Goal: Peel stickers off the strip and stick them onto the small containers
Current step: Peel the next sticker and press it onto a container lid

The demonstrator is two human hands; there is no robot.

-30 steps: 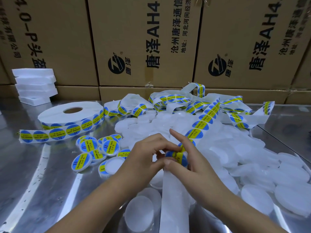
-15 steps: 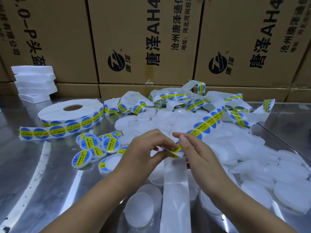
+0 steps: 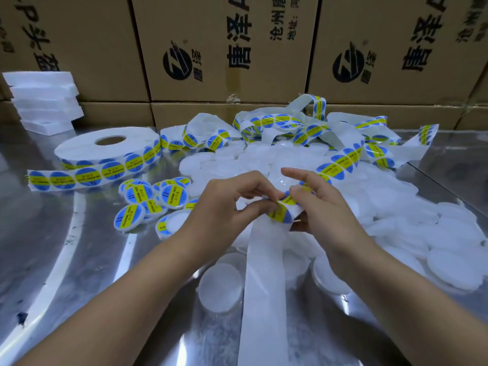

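Your left hand (image 3: 227,204) pinches the edge of a sticker (image 3: 280,214) between thumb and curled fingers. Your right hand (image 3: 324,207) grips the strip (image 3: 264,273) just beside it, thumb pressed on, index finger lifted straight. The two sets of fingertips almost touch.

Below your fingers the strip's bare white backing runs down between your forearms to the near edge of view. To the right of your fingers and beyond them, unlabelled containers (image 3: 396,202) lie heaped close, some under your right wrist. Left of your left fingers sits a cluster of labelled containers (image 3: 148,199), near but apart. Further left and toward you, the shiny table (image 3: 52,260) shows bare metal. Beyond that cluster the roll (image 3: 105,146) lies flat, its tail stretching left. Cardboard boxes (image 3: 224,48) wall the far edge.

The sticker is round and blue, with a yellow band of dark print across it, and looks part-lifted from the backing. More like it line the strip climbing up and right from your right fingers.
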